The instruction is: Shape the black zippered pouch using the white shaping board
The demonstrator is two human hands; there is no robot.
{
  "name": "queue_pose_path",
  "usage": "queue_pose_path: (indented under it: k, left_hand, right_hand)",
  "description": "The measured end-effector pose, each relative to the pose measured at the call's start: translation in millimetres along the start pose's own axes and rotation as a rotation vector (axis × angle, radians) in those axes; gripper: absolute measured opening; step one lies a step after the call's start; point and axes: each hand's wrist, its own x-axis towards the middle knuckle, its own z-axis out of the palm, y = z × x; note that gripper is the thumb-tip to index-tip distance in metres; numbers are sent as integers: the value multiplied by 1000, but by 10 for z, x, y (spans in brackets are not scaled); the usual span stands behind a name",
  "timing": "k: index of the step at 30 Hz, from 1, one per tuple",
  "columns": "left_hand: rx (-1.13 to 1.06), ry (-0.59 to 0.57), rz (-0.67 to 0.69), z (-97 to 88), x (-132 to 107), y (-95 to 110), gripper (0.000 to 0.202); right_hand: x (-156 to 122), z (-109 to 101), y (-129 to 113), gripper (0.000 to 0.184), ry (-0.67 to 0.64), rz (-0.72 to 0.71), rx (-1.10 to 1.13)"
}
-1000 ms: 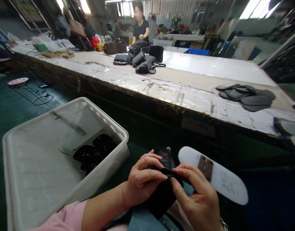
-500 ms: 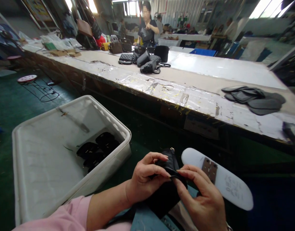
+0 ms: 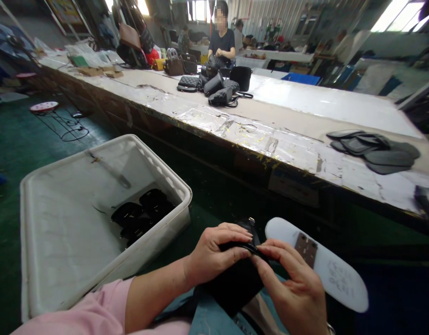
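Note:
A small black bag (image 3: 235,284) rests on my lap, its upper edge pinched between both hands. My left hand (image 3: 214,253) closes over that edge, fingers on the far side and thumb on the near side. Just to the right, my right hand (image 3: 289,279) grips the same edge between thumb and fingertips. A small metal fitting (image 3: 251,220) shows at the bag's top. Much of the bag is dark, so its details do not show. Beside my right hand lies a long white rounded board (image 3: 340,272) with a brown patch and writing on it.
A white plastic bin (image 3: 74,218) with several black bags (image 3: 140,214) inside stands at my left. Ahead runs a long worktable (image 3: 235,128) with black bags (image 3: 221,95) and dark flat oval pieces (image 3: 378,149). A person (image 3: 221,44) stands behind it. A stool (image 3: 44,107) is far left.
My left hand's fingers have flattened further over the bag's edge, its thumb moving along it. My right hand keeps its pinch. The person behind the table has lowered a hand. The view has shifted slightly.

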Motion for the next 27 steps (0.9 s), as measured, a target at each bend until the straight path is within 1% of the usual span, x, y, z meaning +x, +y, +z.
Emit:
queue_pose_path:
  k: [7,10,12,15,16,17,21,23,25,27]
  left_hand:
    - [75,64,-30,20,-6,10,11]
    - [98,77,-61,16,13,8,10]
    - [112,86,-83,4,29,9,10]
    - [128,89,-110,-12,49,11,11]
    - [130,84,-118,-12,54,9,11]
    - [131,82,-127,-7,60,5,11]
    - [128,116,-205,27,94,-23,12]
    - [70,101,-253,11,101,-49,18]
    - [-69,36,-287,-48,86,-88,27]
    - [-212,-27,-292,-133,50,-140,36]
  right_hand:
    - [18,47,-46,3,3,-1,-3]
    - [8,67,-33,5,12,-20,-20]
    - [-6,72,-7,11,-3,-31,-26]
    - [-10,73,26,31,-45,-44,-55]
    - [-4,75,29,34,-53,-46,-69]
    - [4,80,28,33,-55,-47,-84]
    - [37,113,24,17,-31,-50,-119]
    - [45,125,49,15,-21,-49,-125]
    - [49,128,99,13,-6,-28,-125]
    - [56,127,161,12,6,10,-126]
